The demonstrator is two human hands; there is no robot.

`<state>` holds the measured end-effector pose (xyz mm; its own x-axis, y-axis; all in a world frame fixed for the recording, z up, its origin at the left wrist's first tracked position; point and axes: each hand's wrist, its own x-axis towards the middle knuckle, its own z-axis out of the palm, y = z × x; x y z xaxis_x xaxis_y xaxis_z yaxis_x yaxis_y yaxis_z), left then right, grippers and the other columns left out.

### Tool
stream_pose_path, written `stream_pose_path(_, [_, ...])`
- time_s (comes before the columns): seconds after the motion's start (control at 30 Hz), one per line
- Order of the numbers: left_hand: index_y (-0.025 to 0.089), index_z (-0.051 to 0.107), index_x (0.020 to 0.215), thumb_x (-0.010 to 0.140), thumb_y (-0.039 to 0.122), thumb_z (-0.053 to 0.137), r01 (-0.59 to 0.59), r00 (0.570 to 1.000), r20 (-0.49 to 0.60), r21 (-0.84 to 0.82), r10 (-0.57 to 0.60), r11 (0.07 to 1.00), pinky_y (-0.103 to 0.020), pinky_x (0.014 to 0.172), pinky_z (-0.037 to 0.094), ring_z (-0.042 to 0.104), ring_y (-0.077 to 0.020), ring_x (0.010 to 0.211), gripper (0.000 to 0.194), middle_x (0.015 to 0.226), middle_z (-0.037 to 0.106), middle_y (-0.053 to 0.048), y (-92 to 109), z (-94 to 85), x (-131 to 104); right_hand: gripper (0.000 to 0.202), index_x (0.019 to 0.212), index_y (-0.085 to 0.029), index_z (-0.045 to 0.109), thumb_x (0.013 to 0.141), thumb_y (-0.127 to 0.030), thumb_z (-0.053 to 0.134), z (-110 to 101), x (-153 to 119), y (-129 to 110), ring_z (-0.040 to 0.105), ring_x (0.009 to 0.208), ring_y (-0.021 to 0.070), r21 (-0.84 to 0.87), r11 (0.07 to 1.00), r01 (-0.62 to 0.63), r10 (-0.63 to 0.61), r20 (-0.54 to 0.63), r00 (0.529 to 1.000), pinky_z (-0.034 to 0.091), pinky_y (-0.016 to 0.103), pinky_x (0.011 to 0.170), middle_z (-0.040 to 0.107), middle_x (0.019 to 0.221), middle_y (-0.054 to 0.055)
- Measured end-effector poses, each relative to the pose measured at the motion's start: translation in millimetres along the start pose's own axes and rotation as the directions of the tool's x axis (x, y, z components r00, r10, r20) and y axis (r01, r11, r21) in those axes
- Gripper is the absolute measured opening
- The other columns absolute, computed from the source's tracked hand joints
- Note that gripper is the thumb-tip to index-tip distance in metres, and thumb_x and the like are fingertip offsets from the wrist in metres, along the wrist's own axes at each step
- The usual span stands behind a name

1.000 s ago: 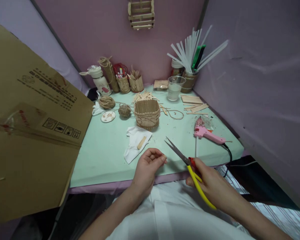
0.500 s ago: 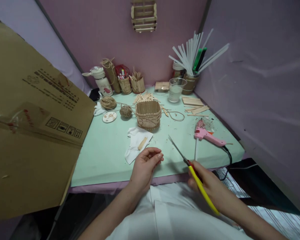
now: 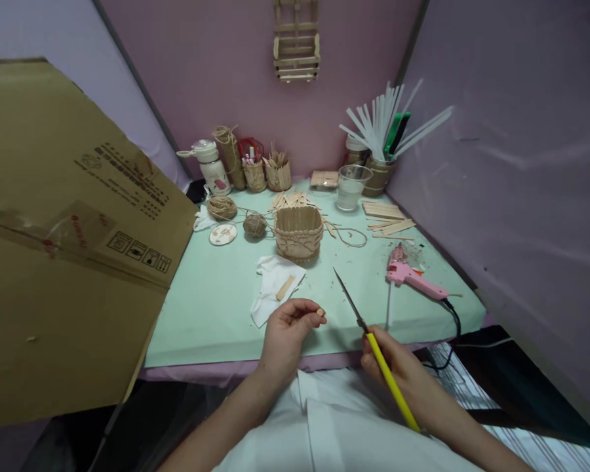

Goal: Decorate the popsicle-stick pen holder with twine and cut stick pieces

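At the near edge of the table (image 3: 201, 331), pinches a tan bit (image 3: 320, 313) between thumb and fingers of the left hand (image 3: 285, 328), just beside the cloth (image 3: 267, 303), and grips yellow-handled scissors (image 3: 376, 349) in the closed right hand (image 3: 402, 359), with the basket (image 3: 299, 241) beyond and the glue gun (image 3: 415, 279) farther right.

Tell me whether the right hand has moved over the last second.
Yes: the right hand has shifted left, judged against the glue gun lying on the table.
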<state>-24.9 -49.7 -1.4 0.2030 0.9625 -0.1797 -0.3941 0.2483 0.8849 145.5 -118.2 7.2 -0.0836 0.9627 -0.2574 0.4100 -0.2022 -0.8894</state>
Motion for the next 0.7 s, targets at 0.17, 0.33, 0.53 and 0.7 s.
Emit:
stream_pose_path(0.17, [0.016, 0.066, 0.073, 0.063, 0.017, 0.074, 0.015, 1.000, -0.003, -0.034, -0.015, 0.999, -0.021, 0.065, 0.045, 0.061, -0.0098, 0.064, 0.012, 0.069, 0.067, 0.000, 1.8, 0.8, -0.4, 0.019, 0.077, -0.022, 0.039, 0.082, -0.039, 0.046, 1.5, -0.5, 4.7, 0.038, 0.063, 0.0124, 0.001, 1.000, 0.013, -0.013, 0.019, 1.000, 0.036, 0.025, 0.060, 0.039, 0.070, -0.004])
stream_pose_path(0.33, [0.016, 0.066, 0.073, 0.063, 0.016, 0.074, 0.047, 0.999, 0.002, -0.077, -0.047, 0.996, -0.021, 0.065, 0.045, 0.060, -0.0094, 0.064, 0.012, 0.069, 0.066, 0.000, 5.3, 3.4, -0.8, 0.015, 0.081, -0.023, 0.041, 0.077, -0.031, 0.053, 2.7, -4.0, -1.6, 0.044, 0.062, 0.0130, -0.172, 0.985, -0.006, 0.004, -0.015, 1.000, 0.035, 0.024, 0.057, 0.046, 0.069, -0.005])
stream_pose_path(0.53, [0.017, 0.063, 0.078, 0.065, 0.011, 0.068, 0.022, 1.000, 0.003, -0.079, -0.022, 0.997, -0.020, 0.066, 0.045, 0.058, -0.0097, 0.071, 0.015, 0.073, 0.064, 0.000, 5.7, 3.7, -2.8, 0.027, 0.090, -0.023, 0.045, 0.074, -0.037, 0.060, 0.0, -5.2, -6.4, 0.058, 0.079, 0.0231, -0.523, 0.850, -0.059, -0.004, -0.119, 0.993, 0.036, 0.029, 0.063, 0.060, 0.089, 0.004])
stream_pose_path(0.7, [0.019, 0.056, 0.089, 0.067, 0.006, 0.063, -0.048, 0.998, 0.045, -0.006, 0.049, 0.999, -0.021, 0.071, 0.043, 0.058, -0.0101, 0.075, 0.027, 0.077, 0.064, 0.001, 2.7, -1.1, -1.2, 0.027, 0.087, -0.023, 0.045, 0.073, -0.040, 0.060, -2.0, -4.9, -14.7, 0.062, 0.077, 0.0248, -0.622, 0.776, -0.101, 0.024, -0.130, 0.991, 0.035, 0.028, 0.058, 0.063, 0.084, 0.005])
